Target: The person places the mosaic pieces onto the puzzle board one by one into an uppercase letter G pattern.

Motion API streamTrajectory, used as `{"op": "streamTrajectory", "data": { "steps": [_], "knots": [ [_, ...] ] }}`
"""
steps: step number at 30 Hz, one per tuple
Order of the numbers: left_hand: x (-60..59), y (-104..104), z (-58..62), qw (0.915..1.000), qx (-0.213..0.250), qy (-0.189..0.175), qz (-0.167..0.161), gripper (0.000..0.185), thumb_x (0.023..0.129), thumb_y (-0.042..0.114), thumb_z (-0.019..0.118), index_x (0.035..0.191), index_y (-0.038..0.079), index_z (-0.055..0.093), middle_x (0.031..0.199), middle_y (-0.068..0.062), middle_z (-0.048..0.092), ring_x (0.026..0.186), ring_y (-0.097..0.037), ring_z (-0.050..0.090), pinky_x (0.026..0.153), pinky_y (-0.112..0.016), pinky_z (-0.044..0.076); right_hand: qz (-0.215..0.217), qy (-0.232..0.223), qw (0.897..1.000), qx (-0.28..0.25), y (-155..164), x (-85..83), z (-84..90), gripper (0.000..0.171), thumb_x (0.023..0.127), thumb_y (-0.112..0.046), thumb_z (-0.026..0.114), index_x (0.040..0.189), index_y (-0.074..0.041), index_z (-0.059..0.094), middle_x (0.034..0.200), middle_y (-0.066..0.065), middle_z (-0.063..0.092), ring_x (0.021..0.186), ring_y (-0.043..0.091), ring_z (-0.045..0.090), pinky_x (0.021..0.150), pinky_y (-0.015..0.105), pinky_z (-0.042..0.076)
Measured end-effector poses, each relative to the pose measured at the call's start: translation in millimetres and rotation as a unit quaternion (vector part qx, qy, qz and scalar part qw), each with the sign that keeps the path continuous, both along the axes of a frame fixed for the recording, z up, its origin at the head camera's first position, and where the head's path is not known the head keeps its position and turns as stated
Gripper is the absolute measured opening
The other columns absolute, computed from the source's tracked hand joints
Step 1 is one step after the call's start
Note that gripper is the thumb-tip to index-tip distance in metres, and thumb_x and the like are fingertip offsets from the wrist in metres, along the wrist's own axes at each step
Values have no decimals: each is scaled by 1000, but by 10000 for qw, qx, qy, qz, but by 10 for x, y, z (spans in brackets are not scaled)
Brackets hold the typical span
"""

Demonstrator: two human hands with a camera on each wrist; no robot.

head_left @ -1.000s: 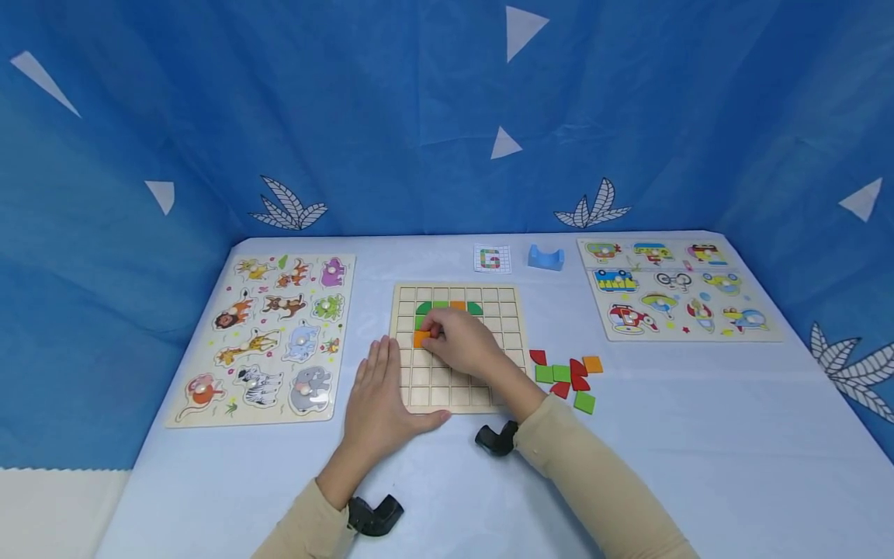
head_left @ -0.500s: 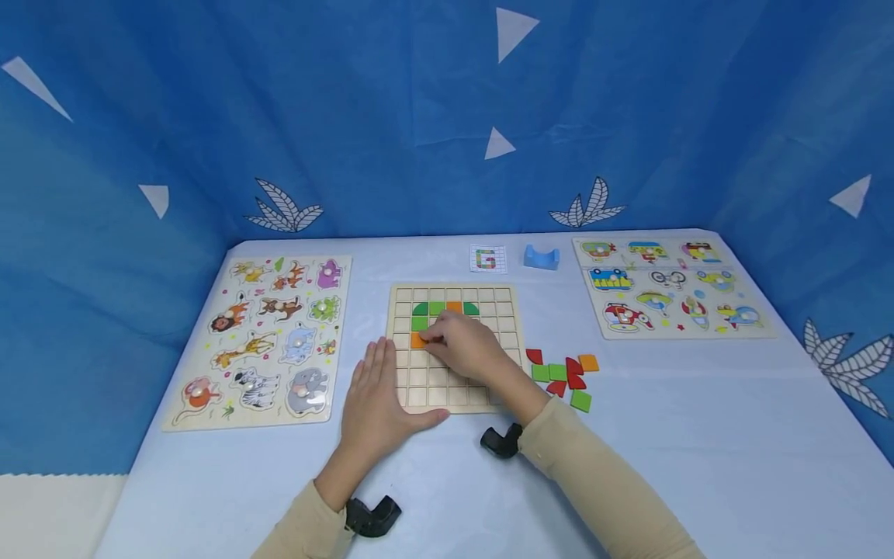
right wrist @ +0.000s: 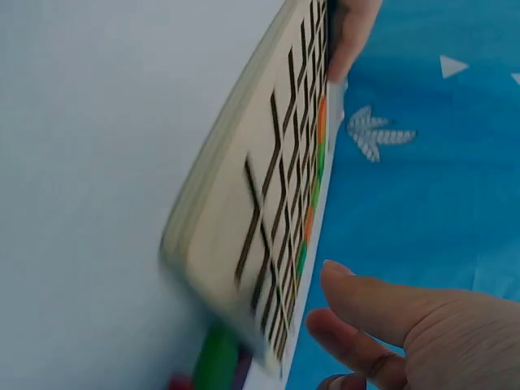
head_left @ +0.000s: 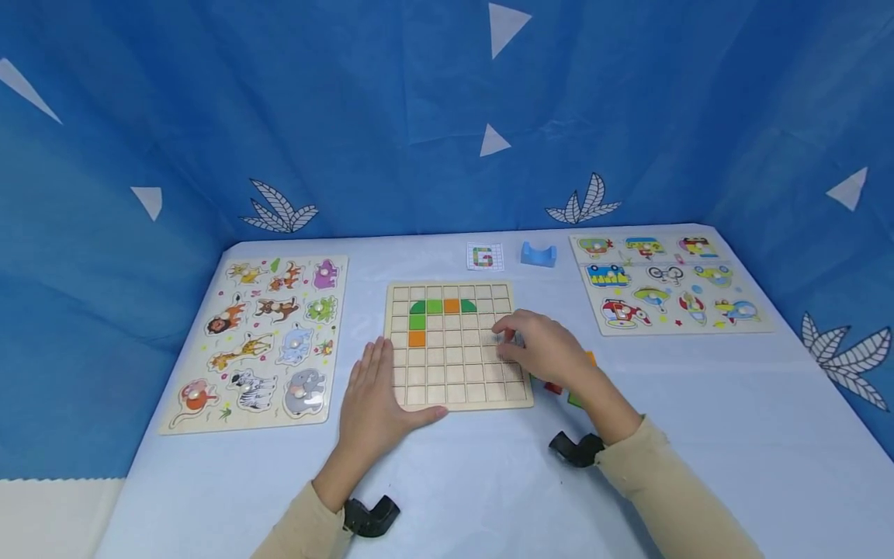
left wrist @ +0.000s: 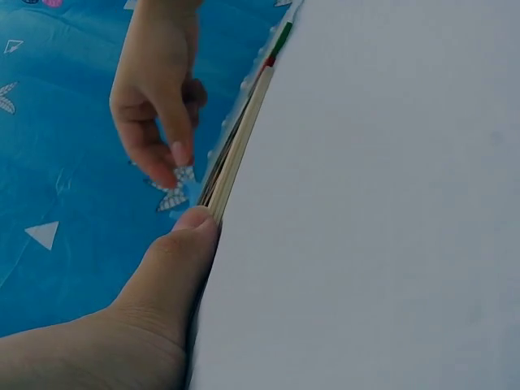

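While the person's left hand [head_left: 373, 400] lies flat with straight fingers against the near left edge of the square pale wooden grid board [head_left: 454, 388], its grip holds nothing. On the pale blue cloth tabletop [head_left: 489, 481] that board shows a cut lattice of square cells; smooth green and orange tiles [head_left: 434, 307] sit in its far left cells. Over the board's right edge hovers the right hand [head_left: 548, 349], fingers loosely curled, its grip apparently empty. It hides most of the loose red, green and orange tiles [head_left: 574, 399] beside the board. Farther off lie an animal peg puzzle [head_left: 268, 334], a vehicle peg puzzle [head_left: 667, 283], a small pattern card [head_left: 485, 257] and a blue curved block [head_left: 538, 254].
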State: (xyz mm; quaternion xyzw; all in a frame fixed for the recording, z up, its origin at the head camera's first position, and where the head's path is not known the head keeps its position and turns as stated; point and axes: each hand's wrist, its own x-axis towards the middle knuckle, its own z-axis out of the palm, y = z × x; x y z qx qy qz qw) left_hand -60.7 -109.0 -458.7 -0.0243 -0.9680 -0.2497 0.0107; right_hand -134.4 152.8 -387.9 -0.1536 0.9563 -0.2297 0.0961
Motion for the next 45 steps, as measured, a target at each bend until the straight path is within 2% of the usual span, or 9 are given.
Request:
{"op": "streamTrajectory", "data": {
  "steps": [3, 8, 12, 15, 23, 29, 34, 39, 45],
  "knots": [
    [0, 0, 15, 10000, 73, -21, 17, 143, 57, 87, 70, 158, 2, 17, 167, -15, 15, 156, -32, 8, 125, -52, 13, -111, -27, 9998, 180, 261, 29, 42, 29, 90, -24, 74, 118, -16, 71, 97, -1, 65, 81, 18, 56, 63, 28, 48],
    [4, 8, 29, 9999, 115, -59, 1, 141, 58, 84, 72, 158, 2, 16, 167, -15, 14, 156, -32, 8, 125, -52, 13, -214, -274, 9986, 391, 617, 106, 57, 34, 87, -26, 77, 119, -15, 72, 102, 2, 66, 88, 18, 58, 69, 29, 54],
    [6, 15, 46, 9998, 178, -131, -31, 141, 59, 82, 74, 158, 1, 16, 167, -15, 13, 156, -32, 8, 125, -52, 12, -221, -469, 9981, 320, 788, 150, 2, 35, 86, -25, 79, 118, -13, 73, 104, 2, 66, 90, 17, 58, 74, 30, 55],
    [3, 16, 56, 9997, 209, -157, -39, 140, 60, 80, 76, 158, 0, 15, 167, -15, 13, 156, -33, 7, 125, -52, 12, -233, -554, 9981, 166, 839, 170, -48, 31, 86, -21, 79, 115, -13, 75, 102, 2, 66, 89, 16, 57, 72, 27, 53],
    [-3, 7, 45, 9997, 202, -149, -29, 139, 61, 79, 76, 158, 0, 15, 167, -16, 12, 156, -32, 7, 125, -52, 12, -247, -530, 9983, -79, 856, 182, -120, 21, 83, -14, 80, 104, -15, 78, 99, 1, 65, 91, 18, 57, 74, 27, 54],
    [-1, 11, 35, 9997, 212, -108, -30, 139, 60, 78, 77, 158, 1, 16, 167, -16, 13, 156, -33, 8, 125, -53, 12, -337, -652, 9969, -290, 863, 182, -164, 19, 83, -14, 80, 99, -18, 70, 97, 0, 65, 91, 19, 56, 78, 30, 53],
    [-2, 9, 38, 9997, 191, -108, -62, 139, 60, 78, 77, 158, 1, 16, 167, -16, 13, 156, -33, 8, 125, -53, 13, -464, -751, 9942, -614, 870, 153, -186, 20, 85, -14, 79, 96, -18, 63, 91, 2, 64, 81, 20, 55, 66, 27, 52],
    [-5, 3, 44, 9997, 191, -145, -77, 139, 60, 78, 76, 158, 1, 14, 167, -15, 11, 156, -32, 6, 125, -53, 12, -566, -605, 9917, -979, 761, 82, -180, 20, 87, -18, 77, 100, -20, 63, 97, 3, 64, 69, 22, 53, 52, 25, 48],
    [-5, -7, 19, 9997, 148, -196, -78, 139, 61, 81, 73, 159, 3, 13, 167, -14, 9, 156, -31, 5, 126, -52, 11, -490, -548, 9875, -1397, 390, -4, -178, 19, 88, -22, 77, 100, -20, 63, 98, 2, 64, 67, 23, 50, 50, 27, 42]
  ]
}}
